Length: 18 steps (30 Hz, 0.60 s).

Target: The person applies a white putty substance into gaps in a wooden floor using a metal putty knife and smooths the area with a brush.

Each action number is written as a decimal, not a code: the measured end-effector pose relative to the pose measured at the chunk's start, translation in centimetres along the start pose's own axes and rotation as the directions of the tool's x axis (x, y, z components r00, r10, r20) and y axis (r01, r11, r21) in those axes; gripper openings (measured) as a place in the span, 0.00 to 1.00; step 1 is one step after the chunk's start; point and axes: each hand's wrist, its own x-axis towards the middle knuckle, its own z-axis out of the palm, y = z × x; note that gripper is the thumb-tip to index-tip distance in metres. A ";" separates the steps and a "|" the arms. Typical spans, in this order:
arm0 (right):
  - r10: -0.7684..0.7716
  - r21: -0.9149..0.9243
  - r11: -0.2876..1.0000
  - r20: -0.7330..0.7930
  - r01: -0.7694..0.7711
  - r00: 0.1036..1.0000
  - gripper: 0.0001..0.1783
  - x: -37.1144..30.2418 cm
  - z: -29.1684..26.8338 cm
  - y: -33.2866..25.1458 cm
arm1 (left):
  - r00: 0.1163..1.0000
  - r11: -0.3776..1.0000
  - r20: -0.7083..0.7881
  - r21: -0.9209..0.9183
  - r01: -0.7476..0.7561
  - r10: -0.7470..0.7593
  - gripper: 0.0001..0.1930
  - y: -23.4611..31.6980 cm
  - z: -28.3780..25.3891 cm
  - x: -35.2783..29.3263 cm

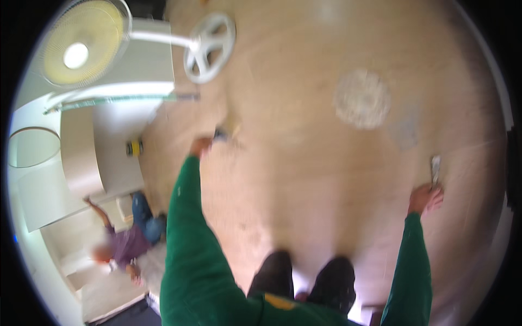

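At centre-left, my left hand [201, 145] is closed around a blurred tool [220, 134], dark near the fingers with a pale yellowish end like a brush; its exact kind is unclear. It is held low over the light brown floor [310, 163], and I cannot tell whether it touches. Far to the right, my right hand [427, 200] grips a narrow scraper-like tool [435, 167] with a whitish, stained end pointing away from me. Some of that hand's fingers look partly spread. Both arms are in green sleeves.
A white standing fan [209, 48] is at the far left, near a green pole [119, 100]. Left of me, a person in a purple shirt [129, 243] is low by a pale cabinet. A yellow-black object [134, 148] lies nearby. A round whitish patch [362, 99] marks the floor.
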 end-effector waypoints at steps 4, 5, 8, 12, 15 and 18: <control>0.045 0.007 0.999 -0.044 -0.045 0.998 0.24 1.9 -3.3 1.2 | 0.994 0.964 -0.100 -0.257 -0.060 0.035 0.18 12.2 3.4 -2.2; 0.056 0.038 0.998 -0.025 -0.055 0.998 0.23 1.6 -3.7 0.4 | 0.987 0.912 -0.096 -0.378 -0.159 0.132 0.18 16.1 2.4 -3.7; 0.024 0.067 0.997 -0.006 -0.024 1.000 0.23 1.3 -4.0 0.2 | 0.936 0.768 0.000 -0.571 -0.289 0.352 0.19 26.0 3.7 -5.0; 0.032 0.086 0.996 -0.015 -0.031 0.999 0.23 1.5 -4.2 0.0 | 0.922 0.818 0.244 -0.563 -0.119 0.302 0.19 28.5 7.2 -2.8; 0.026 0.130 0.991 -0.039 -0.020 0.999 0.23 1.8 -4.5 0.1 | 0.950 0.886 0.252 -0.461 -0.049 0.183 0.17 15.6 10.2 0.3; 0.033 0.139 0.990 -0.064 -0.024 0.997 0.23 1.7 -4.6 -0.4 | 0.965 0.886 0.243 -0.422 0.193 -0.095 0.13 4.1 7.2 -1.2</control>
